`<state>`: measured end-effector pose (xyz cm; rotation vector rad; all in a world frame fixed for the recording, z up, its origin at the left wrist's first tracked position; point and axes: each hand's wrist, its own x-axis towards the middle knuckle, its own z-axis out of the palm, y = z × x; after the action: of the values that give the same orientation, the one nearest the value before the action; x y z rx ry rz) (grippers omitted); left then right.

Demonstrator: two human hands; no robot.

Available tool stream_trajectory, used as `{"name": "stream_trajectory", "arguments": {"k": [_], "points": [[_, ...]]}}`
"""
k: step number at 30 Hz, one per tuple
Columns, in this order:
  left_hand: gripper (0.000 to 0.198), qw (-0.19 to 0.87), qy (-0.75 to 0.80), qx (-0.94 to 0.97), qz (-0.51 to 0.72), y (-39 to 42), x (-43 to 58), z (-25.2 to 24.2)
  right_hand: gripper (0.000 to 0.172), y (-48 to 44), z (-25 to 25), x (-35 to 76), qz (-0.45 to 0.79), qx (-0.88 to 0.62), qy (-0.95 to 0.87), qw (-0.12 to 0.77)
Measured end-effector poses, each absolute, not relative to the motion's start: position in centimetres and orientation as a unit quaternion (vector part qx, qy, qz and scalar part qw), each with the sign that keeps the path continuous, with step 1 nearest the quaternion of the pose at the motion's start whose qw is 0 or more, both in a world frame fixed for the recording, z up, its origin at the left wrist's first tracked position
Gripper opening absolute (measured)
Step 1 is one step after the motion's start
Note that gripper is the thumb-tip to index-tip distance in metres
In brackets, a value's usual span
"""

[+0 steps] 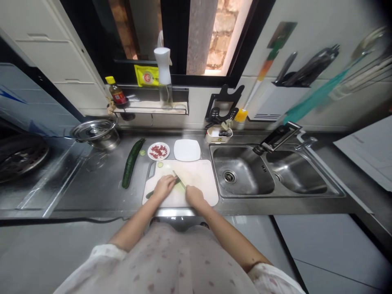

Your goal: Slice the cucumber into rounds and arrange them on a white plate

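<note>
My left hand (164,186) presses down on a dark green cucumber piece (150,194) that lies on a white cutting board (202,173). One end of this piece sticks out to the left of the hand. In my right hand (194,196) is a kitchen knife (179,178), its fingers wrapped round the handle. The blade points away and to the left, close by the cut end of the cucumber and the left fingertips. A pale green cucumber end slice (160,165) lies at the board's upper left. Beside the board, a whole cucumber (132,163) rests on the steel counter.
Behind the board stand a plate of chopped red pieces (159,151) and a white square plate (187,150). A lidded steel pot (101,134) is at the back left. To the right is a double sink (245,171) with a faucet (277,139). A shelf (150,108) holds bottles.
</note>
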<state>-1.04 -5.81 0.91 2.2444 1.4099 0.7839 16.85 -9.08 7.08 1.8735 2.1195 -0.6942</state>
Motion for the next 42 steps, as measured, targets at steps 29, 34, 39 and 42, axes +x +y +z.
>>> {"name": "stream_trajectory", "arguments": {"k": [29, 34, 39, 42], "points": [[0.025, 0.178, 0.514, 0.795, 0.268, -5.7, -1.0, 0.4, 0.03, -12.6, 7.9, 20.3, -0.264, 0.646, 0.702, 0.143], [0.027, 0.174, 0.535, 0.788, 0.25, -5.7, -1.0, 0.7, 0.03, -12.5, 9.2, 21.1, -0.248, 0.662, 0.696, 0.126], [0.028, 0.198, 0.558, 0.765, 0.254, -5.6, -1.0, 1.1, 0.032, -12.5, 9.8, 21.5, -0.198, 0.687, 0.69, 0.113], [0.03, 0.206, 0.573, 0.745, 0.271, -5.5, -0.9, 1.3, 0.035, -12.3, 9.9, 21.6, -0.191, 0.686, 0.695, 0.102]]}}
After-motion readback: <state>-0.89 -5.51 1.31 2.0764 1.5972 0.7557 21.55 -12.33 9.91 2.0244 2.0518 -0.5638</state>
